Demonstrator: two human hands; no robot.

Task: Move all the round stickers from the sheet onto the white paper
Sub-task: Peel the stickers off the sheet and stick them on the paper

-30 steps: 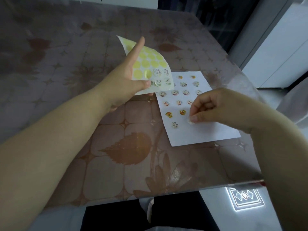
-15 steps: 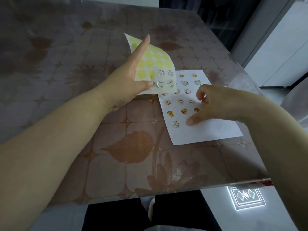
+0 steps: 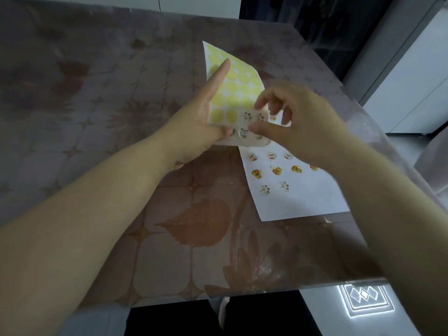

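**Both hands at the raised sticker sheet**

Nearest, the table (image 3: pixel 145 238) shows its front edge and a glossy cover patterned with leaves. To the right on it, the white paper (image 3: pixel 303 202) lies flat. Round stickers (image 3: pixel 276 170) are stuck on the paper in rows, two of them in the nearest row, and the far rows are hidden behind the right hand (image 3: pixel 303 124).

Past the paper, the left hand (image 3: pixel 194 127) grips the sticker sheet (image 3: pixel 240 88) by its lower left edge. The thumb presses on the front and the forefinger points straight up along the sheet's left side. The sheet is lifted off the table and curves. Most of it shows yellow circles, with a few printed stickers (image 3: pixel 246 115) at its lower right.

The right hand is blurred, its fingers curled, and its thumb and forefinger tips are at those stickers. Whether it pinches one cannot be told.
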